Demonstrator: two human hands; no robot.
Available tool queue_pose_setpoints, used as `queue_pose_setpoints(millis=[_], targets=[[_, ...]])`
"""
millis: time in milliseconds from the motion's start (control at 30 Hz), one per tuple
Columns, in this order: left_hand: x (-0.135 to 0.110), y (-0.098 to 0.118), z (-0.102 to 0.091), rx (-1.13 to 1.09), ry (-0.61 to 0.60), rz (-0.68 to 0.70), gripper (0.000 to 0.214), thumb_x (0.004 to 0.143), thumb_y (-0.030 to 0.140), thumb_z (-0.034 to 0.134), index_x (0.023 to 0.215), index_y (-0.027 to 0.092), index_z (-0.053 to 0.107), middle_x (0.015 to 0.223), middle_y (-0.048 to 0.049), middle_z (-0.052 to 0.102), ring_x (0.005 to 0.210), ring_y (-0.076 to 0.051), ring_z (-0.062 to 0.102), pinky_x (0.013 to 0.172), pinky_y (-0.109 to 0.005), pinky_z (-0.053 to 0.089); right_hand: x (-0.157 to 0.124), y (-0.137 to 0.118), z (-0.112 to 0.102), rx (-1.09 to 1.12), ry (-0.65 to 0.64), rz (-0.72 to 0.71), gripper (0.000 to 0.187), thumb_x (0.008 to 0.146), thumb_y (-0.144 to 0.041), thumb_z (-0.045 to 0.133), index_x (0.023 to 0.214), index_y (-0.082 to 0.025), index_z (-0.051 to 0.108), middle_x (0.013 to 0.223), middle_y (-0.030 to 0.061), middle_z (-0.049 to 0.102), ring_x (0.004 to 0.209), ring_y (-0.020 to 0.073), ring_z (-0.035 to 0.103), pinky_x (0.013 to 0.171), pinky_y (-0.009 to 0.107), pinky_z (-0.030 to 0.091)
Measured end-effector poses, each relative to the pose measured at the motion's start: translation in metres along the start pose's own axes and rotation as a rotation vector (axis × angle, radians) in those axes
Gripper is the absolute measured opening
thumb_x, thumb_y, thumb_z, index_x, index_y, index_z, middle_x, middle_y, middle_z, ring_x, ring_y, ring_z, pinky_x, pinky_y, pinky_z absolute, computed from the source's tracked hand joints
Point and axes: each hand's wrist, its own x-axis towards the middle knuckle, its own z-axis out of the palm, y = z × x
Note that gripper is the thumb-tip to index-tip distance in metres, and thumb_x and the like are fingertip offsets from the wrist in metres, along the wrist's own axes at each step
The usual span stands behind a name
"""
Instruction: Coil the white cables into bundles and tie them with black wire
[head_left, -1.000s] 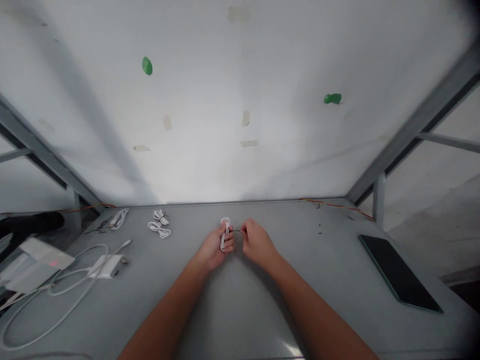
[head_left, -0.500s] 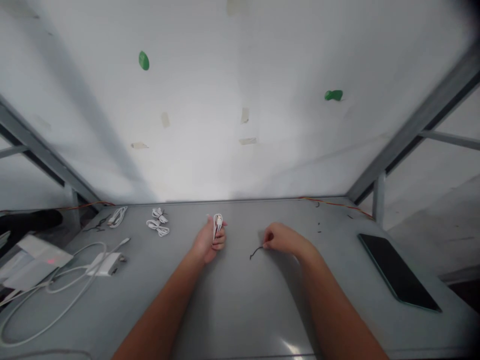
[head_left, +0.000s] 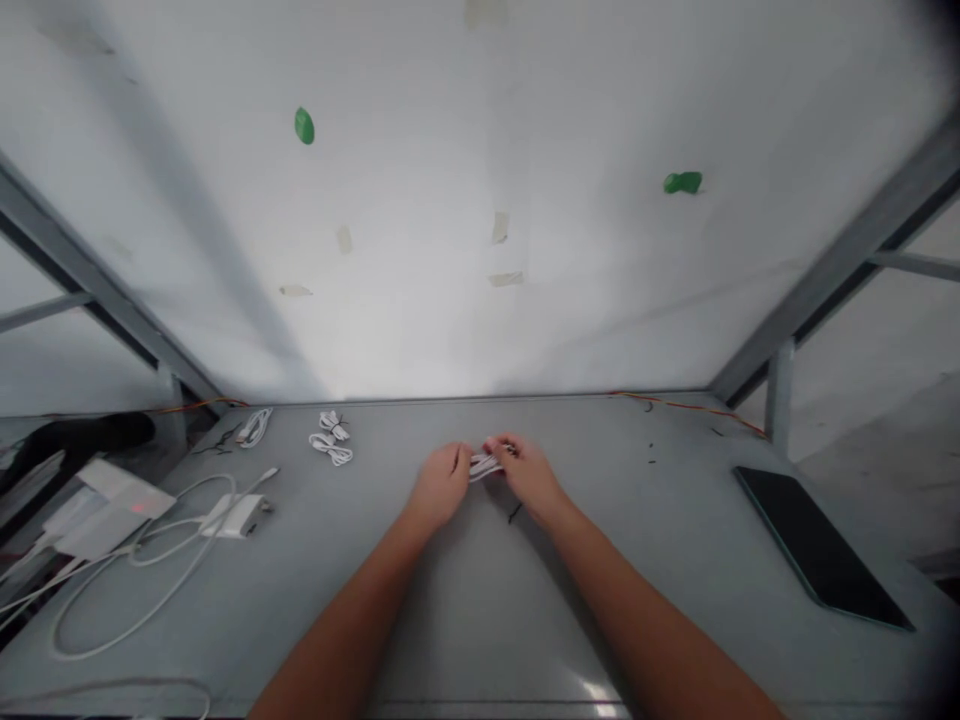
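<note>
A folded white cable [head_left: 484, 466] is stretched between my two hands above the middle of the grey table [head_left: 465, 620]. My left hand [head_left: 441, 484] is closed on the bundle's left end. Pinched at its right end are the fingers of my right hand [head_left: 534, 480]. A thin black twist tie [head_left: 514, 514] sticks out below the right hand; its upper part is hidden by the fingers. Farther left on the table lie two more coiled white cables, one bundle [head_left: 334, 425] just behind the other bundle [head_left: 330, 449].
At the back left are another white cable [head_left: 256, 427] and black ties [head_left: 217, 440]. A white power adapter [head_left: 236, 516] with a long cord and a white box [head_left: 112, 510] occupy the left side. A dark tablet [head_left: 817, 545] lies at the right. Behind stands a white wall [head_left: 420, 330].
My hands have come together. The right hand moved left with the black twist tie to the white cable, which has turned from upright to roughly level. The view shifted slightly.
</note>
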Motion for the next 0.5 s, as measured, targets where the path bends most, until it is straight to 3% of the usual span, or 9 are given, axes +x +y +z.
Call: queue_pose_setpoints(millis=[67,133,233,367,500], targets=[[0.005,-0.012,-0.020,0.153,0.186,-0.069,0.035,0.104,0.031,0.041,0.095,0.018,0.072,0.102,-0.0127,0.074,0.100,-0.025,0.067,0.094,-0.036,0.049,0.011,0.000,-0.027,-0.108,0.220,0.008,0.033,0.094,-0.050,0.059,0.085,-0.020,0.070,0.084,0.0104,0.073,0.077,0.0252,0.069,0.070,0.035,0.055],[0.008,-0.033,-0.047,0.354,0.427,-0.225,0.031,0.098,0.030,0.049,0.108,0.013,0.073,0.118,-0.0195,0.072,0.118,-0.032,0.064,0.106,-0.044,0.047,0.018,-0.001,-0.060,-0.309,0.462,0.004,0.029,0.097,-0.040,0.053,0.087,-0.018,0.070,0.091,0.0158,0.075,0.085,0.0286,0.071,0.079,0.039,0.054],[0.009,-0.070,-0.082,0.499,0.717,-0.505,0.048,0.093,0.033,0.056,0.133,0.008,0.064,0.140,-0.0260,0.063,0.137,-0.042,0.053,0.112,-0.057,0.044,0.021,0.000,-0.096,-0.696,0.670,0.052,0.025,0.096,-0.027,0.051,0.094,-0.014,0.073,0.107,0.0238,0.074,0.107,0.0359,0.068,0.091,0.045,0.048],[0.010,-0.102,-0.097,0.518,0.655,-0.608,0.052,0.095,0.031,0.052,0.141,0.011,0.063,0.146,-0.0258,0.063,0.151,-0.044,0.040,0.121,-0.071,0.027,0.016,0.000,-0.097,-0.956,0.774,0.044,0.024,0.093,-0.023,0.056,0.101,-0.010,0.074,0.117,0.0269,0.069,0.119,0.0416,0.060,0.096,0.050,0.041],[0.015,-0.101,-0.091,0.605,0.609,-0.510,0.044,0.098,0.019,0.041,0.127,0.016,0.075,0.131,-0.0201,0.074,0.161,-0.040,0.028,0.123,-0.078,0.006,0.010,-0.008,-0.069,-0.924,0.765,-0.185,0.023,0.092,-0.025,0.052,0.097,-0.013,0.071,0.109,0.0232,0.068,0.112,0.0395,0.056,0.097,0.051,0.040]])
